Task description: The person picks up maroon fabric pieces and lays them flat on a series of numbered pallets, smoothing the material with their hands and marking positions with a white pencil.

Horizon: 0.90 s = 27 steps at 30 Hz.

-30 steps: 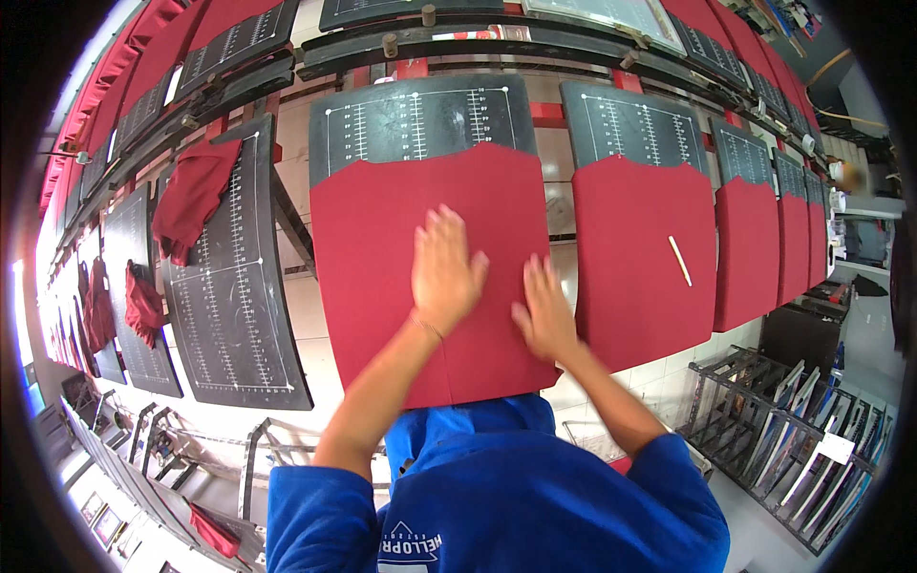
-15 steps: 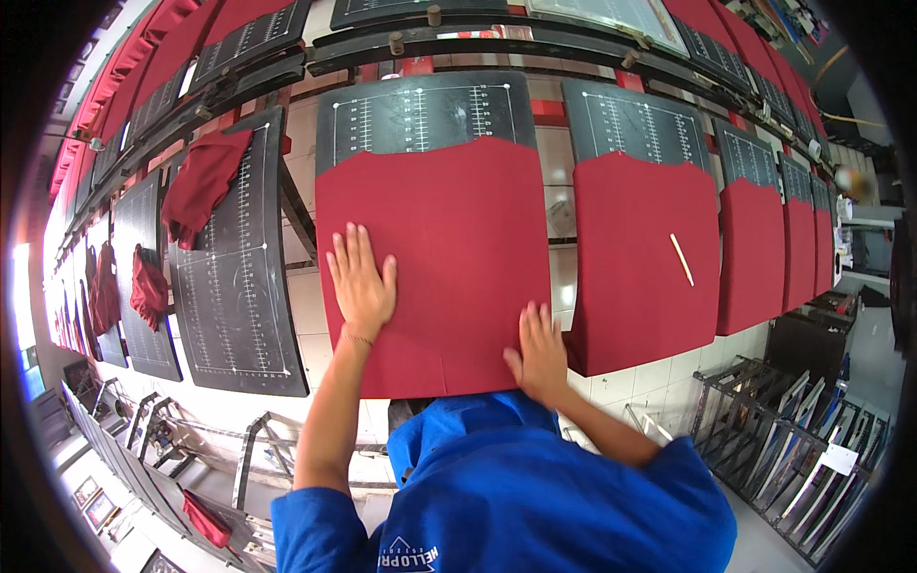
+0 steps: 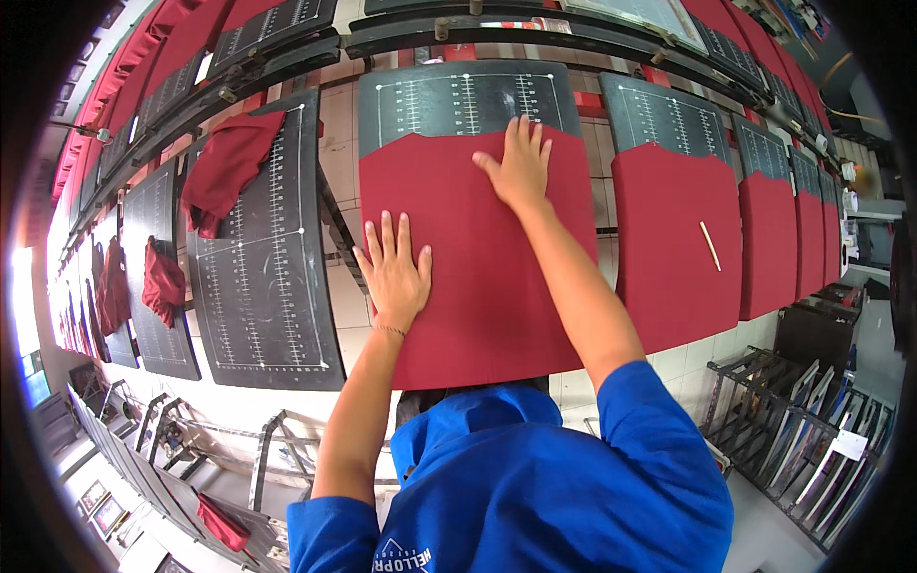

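Note:
A dark red fabric panel lies smooth over the black board in front of me; white ruled marks show on the board's bare far end. My left hand rests flat near the panel's left edge, fingers spread. Farther off, my right hand lies flat at the panel's curved far edge, its fingertips reaching the bare board. Neither hand holds anything.
To the right, another red panel covers a board, with a thin pale stick on it. On the left, a crumpled red cloth lies on a marked black board. A metal rack stands at lower right.
My right hand has moved from the panel's near right edge up to its far edge. My left hand stays flat by the left side. The whole view has shifted slightly.

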{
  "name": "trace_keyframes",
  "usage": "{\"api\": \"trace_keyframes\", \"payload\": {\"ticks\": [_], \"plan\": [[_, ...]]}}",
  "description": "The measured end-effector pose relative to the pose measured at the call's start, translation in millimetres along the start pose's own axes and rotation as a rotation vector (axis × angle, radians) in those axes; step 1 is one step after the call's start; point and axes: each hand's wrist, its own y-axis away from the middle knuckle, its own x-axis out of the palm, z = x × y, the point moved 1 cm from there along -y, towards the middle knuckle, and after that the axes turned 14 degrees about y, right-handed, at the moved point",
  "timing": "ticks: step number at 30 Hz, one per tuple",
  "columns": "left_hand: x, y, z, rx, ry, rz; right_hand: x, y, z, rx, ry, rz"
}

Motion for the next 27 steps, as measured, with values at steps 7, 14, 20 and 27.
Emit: {"api": "trace_keyframes", "payload": {"ticks": [7, 14, 20, 27], "plan": [[-8.5, 4.6, 24.9, 0.068, 0.059, 0.035, -12.4, 70.3, 15.3, 0.011, -0.031, 0.083], [-3.7, -50.6, 10.0, 0.158, 0.040, -0.033, -85.0, 368.1, 10.3, 0.073, 0.021, 0.421], [10.1, -6.3, -50.1, 0.411, 0.073, 0.001, -117.1, 344.4, -82.9, 0.320, -0.309, -0.015], [52.5, 130.8, -113.7, 1.029, 0.254, 0.494, -128.3, 234.8, -352.8, 0.671, 0.247, -0.011]]}}
